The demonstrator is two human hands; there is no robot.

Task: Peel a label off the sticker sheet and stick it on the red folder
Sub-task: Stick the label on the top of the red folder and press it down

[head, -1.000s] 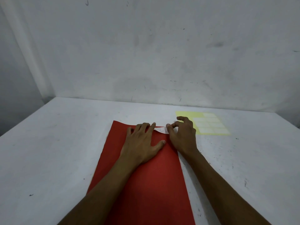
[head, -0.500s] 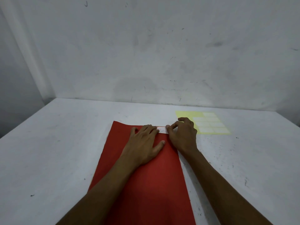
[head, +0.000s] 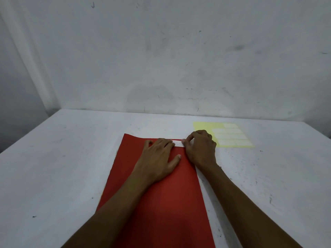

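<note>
The red folder (head: 161,203) lies flat on the white table, its long side running away from me. A small white label (head: 178,143) lies along the folder's far edge near its right corner, and only its middle shows between my hands. My left hand (head: 159,158) rests flat on the folder with its fingers spread, the fingertips covering the label's left end. My right hand (head: 201,147) is curled, with thumb and forefinger pinched at the label's right end. The yellow sticker sheet (head: 231,135) with several white labels lies to the far right, partly behind my right hand.
The white table (head: 62,167) is scuffed and stands against a grey wall (head: 161,59) at the back, with a wall corner at the far left. The table's right edge shows at the far right.
The label's left end was lifted above the folder a second ago. It now lies flat, and my left fingers have slid right onto it. My right hand has barely moved.
</note>
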